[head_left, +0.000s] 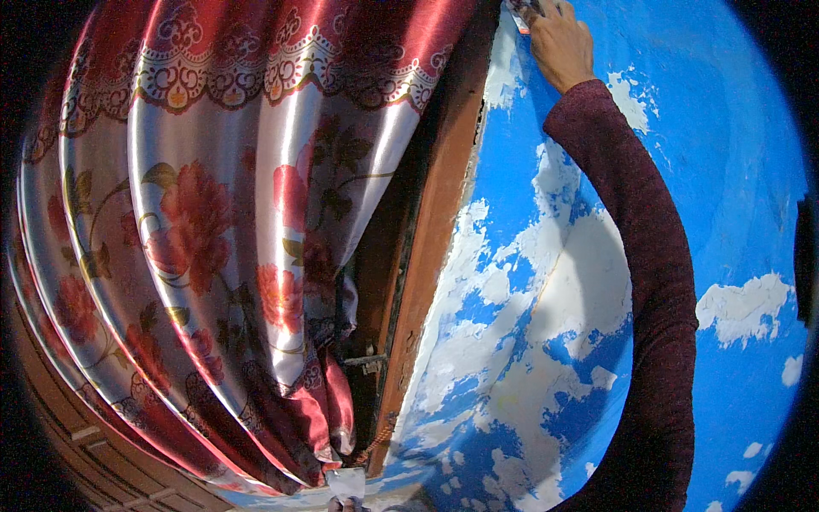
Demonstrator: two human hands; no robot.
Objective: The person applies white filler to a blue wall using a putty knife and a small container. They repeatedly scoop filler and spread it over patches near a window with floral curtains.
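Observation:
My right hand [561, 44] is raised high beside the top of the brown wooden frame, its fingers closed around a scraper [521, 23]. The scraper is cut off by the upper edge and meets the blue wall [734, 188], where white patches show through the paint. At the lower edge only the fingertips of my left hand [345, 506] show, closed on a flat pale blade [346, 484]; its handle is hidden. That blade stands just below the gathered end of a red and silver flowered curtain [196, 222].
The curtain fills the left side and covers most of the opening. A brown frame [437, 222] runs slantwise between curtain and wall, with a metal latch [365, 362] at its inner side. Brown panelled wood [77, 427] shows at lower left. A dark object [803, 260] stands at the right rim.

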